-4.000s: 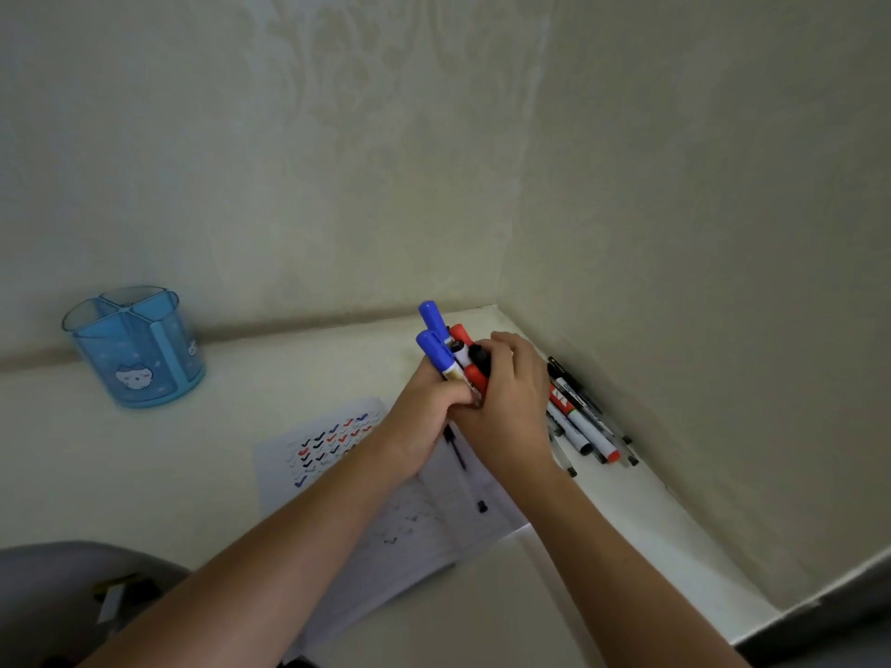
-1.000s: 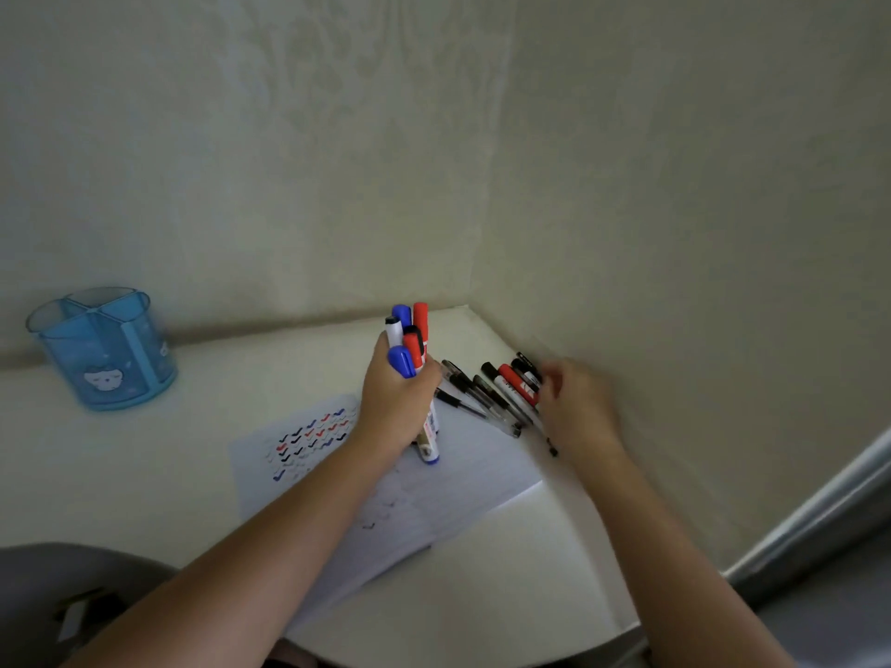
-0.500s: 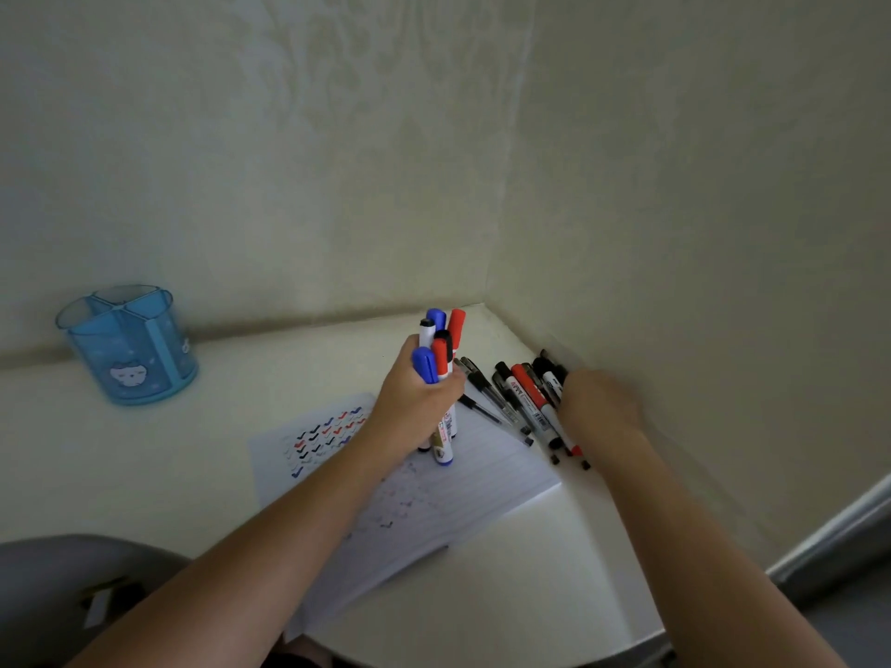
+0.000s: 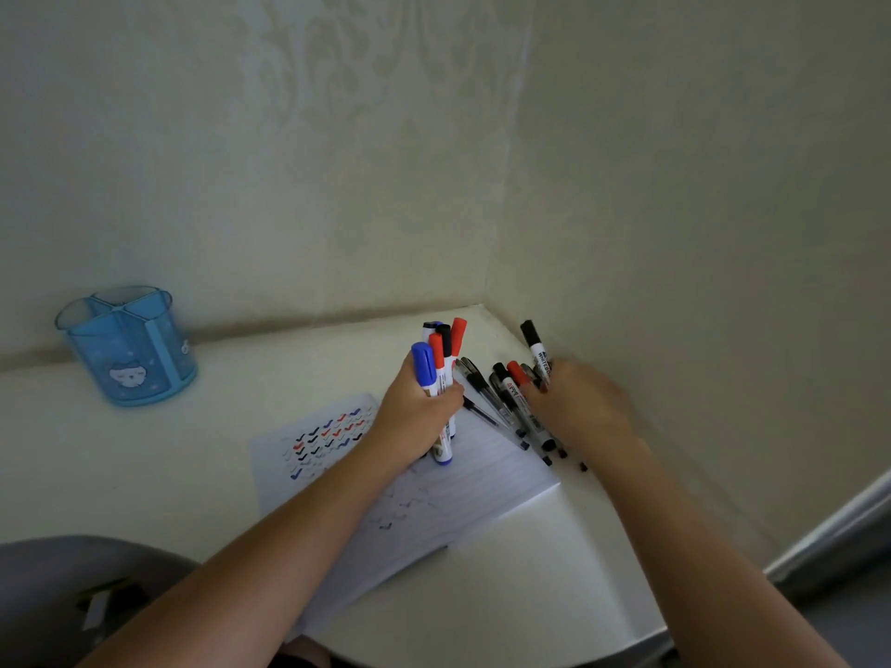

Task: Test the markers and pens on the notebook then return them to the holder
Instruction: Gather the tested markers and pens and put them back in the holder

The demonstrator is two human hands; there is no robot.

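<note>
"WHITEBO" reads along a black-capped white marker [image 4: 539,354], tilted up beside the wall [image 4: 675,233]. The right hand [image 4: 581,409] pinches its lower end in its grip. The left hand [image 4: 417,414] has its grip clamped round an upright bundle of blue-, red- and black-capped markers [image 4: 438,359] standing on the lined notebook [image 4: 458,494]. Between the hands lie loose pens [image 4: 501,397]. The translucent blue plastic holder [image 4: 130,349] stands well apart, far left on the white desk [image 4: 506,595].
</note>
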